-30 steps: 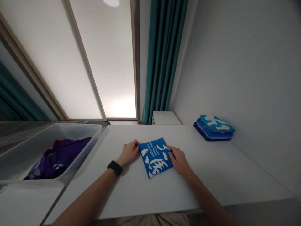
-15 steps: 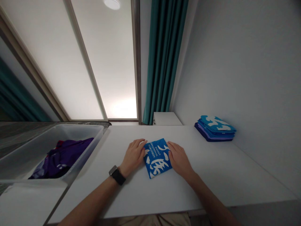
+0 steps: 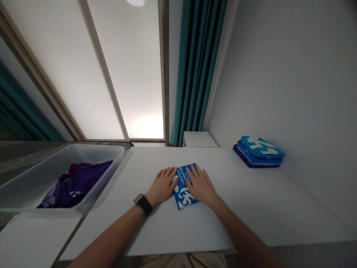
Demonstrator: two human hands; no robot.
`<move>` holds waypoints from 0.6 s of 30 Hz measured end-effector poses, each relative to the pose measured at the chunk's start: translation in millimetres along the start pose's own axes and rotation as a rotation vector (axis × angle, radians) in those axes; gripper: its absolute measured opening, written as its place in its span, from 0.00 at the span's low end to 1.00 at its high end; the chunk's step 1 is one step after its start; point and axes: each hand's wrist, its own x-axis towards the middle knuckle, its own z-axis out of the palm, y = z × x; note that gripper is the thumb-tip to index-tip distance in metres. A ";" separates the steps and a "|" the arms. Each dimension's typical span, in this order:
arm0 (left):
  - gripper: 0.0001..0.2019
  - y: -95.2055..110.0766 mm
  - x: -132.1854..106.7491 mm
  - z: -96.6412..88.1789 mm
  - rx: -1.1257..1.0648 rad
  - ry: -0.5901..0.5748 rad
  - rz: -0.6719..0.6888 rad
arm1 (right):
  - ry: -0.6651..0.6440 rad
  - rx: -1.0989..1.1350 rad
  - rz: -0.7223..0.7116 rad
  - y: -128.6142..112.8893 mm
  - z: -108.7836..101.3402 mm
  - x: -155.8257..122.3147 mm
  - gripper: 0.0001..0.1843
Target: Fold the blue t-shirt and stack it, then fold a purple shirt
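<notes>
While both palms lie flat on the counter (image 3: 251,197), the folded blue cloth with white print (image 3: 183,195) sits at mid-counter, toward its 6 o'clock edge, mostly covered.

Change over the last second: the left hand (image 3: 164,185) was curled at the cloth's 9 o'clock edge and the right hand (image 3: 201,186) rested at its 3 o'clock edge, with the whole printed face showing. Both hands have since slid inward; only a narrow strip shows between them.

Fingers (image 3: 169,173): extended, lying close side by side, pinching nothing, pressing down on the cloth. Right fingers (image 3: 196,172) likewise.

Reading: the bundle appears narrower and is being flattened, not lifted.

Surroundings: stack of folded blue and purple cloths (image 3: 259,152) at 2 o'clock, by the wall; translucent plastic tub (image 3: 113,162) at 9 o'clock, holding a crumpled purple garment (image 3: 75,178). Black wristwatch (image 3: 143,204) on the left wrist.
</notes>
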 end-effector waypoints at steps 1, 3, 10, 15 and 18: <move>0.24 -1.6 2.3 -2.3 -0.031 -0.005 0.002 | -0.008 0.006 0.006 0.3 -0.7 0.9 0.32; 0.23 -2.1 4.3 -7.7 -0.084 -0.008 -0.002 | -0.022 0.021 0.001 3.6 -2.2 5.6 0.32; 0.17 7.7 -13.8 -42.4 -0.269 -0.163 0.023 | -0.104 0.070 -0.245 29.3 -13.9 39.2 0.30; 0.18 2.9 -22.7 -48.4 -0.304 -0.145 -0.056 | -0.036 0.041 -0.156 30.2 -24.4 34.0 0.31; 0.20 5.0 -20.8 -40.4 -0.289 0.015 0.001 | 0.038 0.026 -0.083 21.7 -23.1 6.8 0.32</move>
